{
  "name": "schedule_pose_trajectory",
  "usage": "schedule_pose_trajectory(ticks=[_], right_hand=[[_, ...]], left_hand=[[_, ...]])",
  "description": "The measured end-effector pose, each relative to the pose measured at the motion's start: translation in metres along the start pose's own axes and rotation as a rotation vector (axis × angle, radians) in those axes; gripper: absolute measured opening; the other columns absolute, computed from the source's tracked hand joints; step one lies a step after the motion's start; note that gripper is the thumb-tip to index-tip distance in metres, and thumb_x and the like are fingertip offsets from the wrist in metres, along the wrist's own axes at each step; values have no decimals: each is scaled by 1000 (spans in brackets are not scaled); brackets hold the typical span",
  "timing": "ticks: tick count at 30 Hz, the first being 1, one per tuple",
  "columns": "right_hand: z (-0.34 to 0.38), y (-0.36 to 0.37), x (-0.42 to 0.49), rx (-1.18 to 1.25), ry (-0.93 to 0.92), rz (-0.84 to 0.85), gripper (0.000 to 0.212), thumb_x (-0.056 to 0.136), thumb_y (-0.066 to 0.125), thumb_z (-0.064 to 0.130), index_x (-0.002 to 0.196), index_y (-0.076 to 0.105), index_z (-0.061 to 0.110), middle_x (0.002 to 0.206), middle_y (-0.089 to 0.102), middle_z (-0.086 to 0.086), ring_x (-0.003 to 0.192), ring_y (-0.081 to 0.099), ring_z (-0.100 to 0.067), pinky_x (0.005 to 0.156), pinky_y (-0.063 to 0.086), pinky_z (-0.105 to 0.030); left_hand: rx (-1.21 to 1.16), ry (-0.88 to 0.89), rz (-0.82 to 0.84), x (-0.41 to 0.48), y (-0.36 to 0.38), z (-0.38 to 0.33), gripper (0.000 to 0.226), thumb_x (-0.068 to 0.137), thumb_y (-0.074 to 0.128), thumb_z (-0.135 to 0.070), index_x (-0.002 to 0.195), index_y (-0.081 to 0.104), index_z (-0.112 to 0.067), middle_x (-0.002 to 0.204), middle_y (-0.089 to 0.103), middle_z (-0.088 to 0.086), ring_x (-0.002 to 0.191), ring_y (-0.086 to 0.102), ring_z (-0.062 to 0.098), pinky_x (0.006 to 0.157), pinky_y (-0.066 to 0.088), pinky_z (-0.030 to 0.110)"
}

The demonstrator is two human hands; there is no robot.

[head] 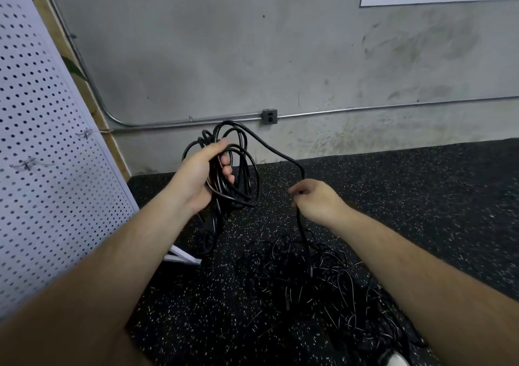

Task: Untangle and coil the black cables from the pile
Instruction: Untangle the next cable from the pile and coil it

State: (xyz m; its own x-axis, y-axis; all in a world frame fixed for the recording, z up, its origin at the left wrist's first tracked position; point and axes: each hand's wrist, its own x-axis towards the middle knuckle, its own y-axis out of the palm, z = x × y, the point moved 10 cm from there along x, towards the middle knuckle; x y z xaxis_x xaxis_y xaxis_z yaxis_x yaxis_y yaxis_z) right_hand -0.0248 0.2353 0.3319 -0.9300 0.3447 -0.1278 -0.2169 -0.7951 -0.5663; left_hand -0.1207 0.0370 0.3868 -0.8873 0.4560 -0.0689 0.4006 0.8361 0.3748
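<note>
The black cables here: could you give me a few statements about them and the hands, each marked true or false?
1. The left hand grips a coil of black cable. True.
2. The right hand holds nothing. False: it pinches a cable strand that runs from the coil down to the pile.
3. The tangled pile lies on the speckled black floor. True.
4. A cable is plugged into the wall outlet. False: nothing is plugged into it.
</note>
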Motion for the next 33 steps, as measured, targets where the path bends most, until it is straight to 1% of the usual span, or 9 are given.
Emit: schedule_pose_trajectory(ticks=[4, 10, 14, 18, 21, 25, 28, 30, 33], right_hand=[[5, 14, -3, -131, -91, 146, 43, 93, 59, 4, 131, 48, 22, 106, 62, -3, 72, 59, -16, 58, 46, -32], [0, 12, -6, -386, -161, 123, 38, 96, 54, 7, 132, 51, 19, 96, 63, -1, 80, 67, -24, 61, 56, -41], [-9, 17, -7, -576, -151, 131, 55, 95, 49, 4, 148, 42, 16, 94, 66, -2, 74, 61, -16, 51, 42, -26], [-17, 23, -9, -775, -123, 141, 61, 95, 47, 5, 154, 34, 13, 127, 62, -14, 102, 63, -30, 69, 51, -34], [-17, 33, -12, -956, -94, 170, 48, 96, 50, 8, 144, 46, 9, 131, 60, -14, 111, 63, -32, 83, 55, -39], [-9, 77, -28, -1417, -177, 197, 35, 101, 54, 15, 134, 55, 5, 128, 59, -14, 113, 58, -29, 80, 49, -35], [-11, 107, -45, -1670, -205, 167, 34, 101, 43, 14, 130, 55, 1, 115, 46, -14, 88, 44, -27, 62, 34, -29], [-16, 117, -47, -1723, -194, 190, 35, 98, 39, 8, 130, 55, 2, 119, 45, -13, 79, 40, -22, 59, 28, -26], [-13, 117, -46, -1665, -226, 319, 29, 102, 45, 8, 126, 62, 6, 127, 53, -14, 83, 56, -22, 53, 34, -29]], left_hand=[[-30, 27, 47, -2, 7, -8, 19, 101, 58, -23, 84, 56, -17, 70, 51, -4, 56, 47, 10, 56, 48, 27], [89, 91, -99, -1, -8, -16, 15, 95, 68, -17, 96, 70, -2, 71, 70, -2, 60, 62, 7, 54, 53, 21], [98, 68, -131, 0, -15, -14, 12, 93, 70, -16, 93, 72, -5, 75, 72, -1, 61, 62, 6, 55, 54, 22], [101, 78, -149, -2, -12, -13, 10, 93, 71, -15, 90, 73, -6, 81, 75, 1, 59, 63, 7, 55, 54, 23], [109, 91, -156, -6, -4, -13, 14, 93, 71, -14, 98, 71, -2, 76, 74, 1, 58, 63, 8, 53, 54, 23], [111, 93, -161, -10, 3, -11, 13, 93, 72, -14, 95, 71, -1, 73, 73, 2, 57, 64, 8, 53, 55, 23], [105, 101, -170, -10, 3, -12, 11, 94, 71, -13, 96, 71, -2, 78, 75, 2, 57, 64, 8, 54, 56, 24], [127, 96, -187, -9, -3, -10, 10, 94, 71, -12, 97, 71, -2, 78, 75, 1, 56, 64, 8, 54, 56, 24], [141, 68, -213, -5, -14, -6, 13, 94, 71, -12, 100, 71, -1, 76, 75, 0, 53, 61, 6, 54, 56, 24]])
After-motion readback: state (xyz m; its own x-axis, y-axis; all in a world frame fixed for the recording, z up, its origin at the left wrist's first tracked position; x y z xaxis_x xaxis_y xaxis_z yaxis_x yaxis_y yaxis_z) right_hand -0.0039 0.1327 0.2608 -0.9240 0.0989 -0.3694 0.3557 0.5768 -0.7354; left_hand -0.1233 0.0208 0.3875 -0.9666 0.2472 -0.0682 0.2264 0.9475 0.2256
